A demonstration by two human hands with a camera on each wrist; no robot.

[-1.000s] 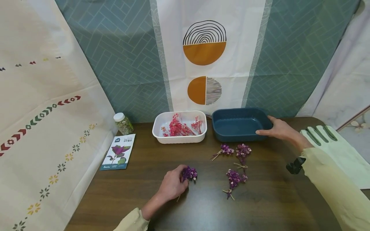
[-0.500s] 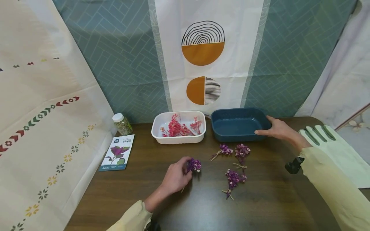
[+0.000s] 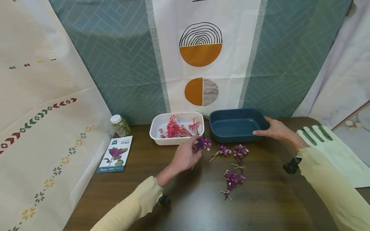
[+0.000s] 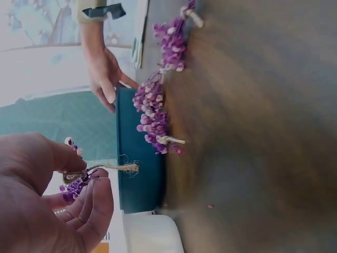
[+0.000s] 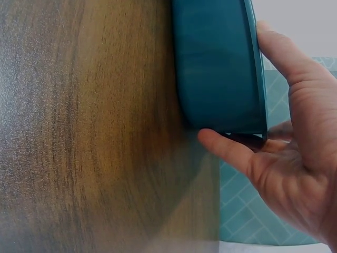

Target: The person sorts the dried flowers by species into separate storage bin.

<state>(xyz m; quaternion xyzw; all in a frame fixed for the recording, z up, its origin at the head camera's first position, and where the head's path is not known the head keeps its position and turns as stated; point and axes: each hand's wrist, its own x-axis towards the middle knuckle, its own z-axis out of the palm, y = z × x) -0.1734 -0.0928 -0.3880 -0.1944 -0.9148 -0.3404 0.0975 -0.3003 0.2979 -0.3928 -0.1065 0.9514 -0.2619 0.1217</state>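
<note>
My left hand (image 3: 188, 154) pinches a small bunch of purple dried flowers (image 3: 204, 144) above the table, near the white basin's front right corner. In the left wrist view, the bunch's twine tie (image 4: 129, 167) sticks out past the fingertips. My right hand (image 3: 277, 130) holds the right end of a dark blue basin (image 3: 237, 138), thumb at the rim and fingers around the end wall. Its inside shows no contents. Three more tied purple bunches lie in front of it: one on the left (image 3: 224, 150), one beside it (image 3: 240, 152), one nearer me (image 3: 231, 179).
To the left of the blue basin stands a white basin (image 3: 173, 141) with red dried flowers (image 3: 176, 129). A white-capped jar (image 3: 120, 125) and a flower-printed packet (image 3: 115, 154) sit at far left. Pale green gloves (image 3: 332, 154) lie at right. Patterned cloth hangs behind.
My left hand has lifted the purple bunch and carried it forward and right, toward the basins. The right hand stays at the blue basin's end. The view has shifted slightly.
</note>
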